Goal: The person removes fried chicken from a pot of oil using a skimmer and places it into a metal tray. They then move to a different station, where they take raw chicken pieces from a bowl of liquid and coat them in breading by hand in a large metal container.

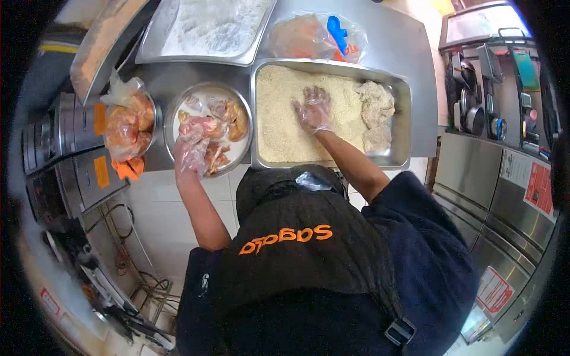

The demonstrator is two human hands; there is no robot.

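Note:
My left hand [193, 151], in a clear plastic glove, reaches into a round metal bowl [250, 127] of milky white liquid. Its fingers are closed on a pinkish piece of raw chicken [199, 126], partly hidden by the glove. Other chicken pieces [237, 123] lie around it in the liquid. My right hand [313, 111], gloved the same way, rests palm down with fingers spread on pale breadcrumbs [285, 139]. These crumbs fill much of a deep rectangular steel tray [406, 127]. Crumb-coated chicken pieces [376, 110] lie at the tray's right end.
A tray of white flour [208, 29] stands behind the bowl. Left of the bowl is a plastic bag of chicken pieces [132, 127] in a container, near an orange cloth [127, 168]. Another clear bag [303, 37] sits behind the crumb tray. Pans [474, 118] occupy a right-hand shelf.

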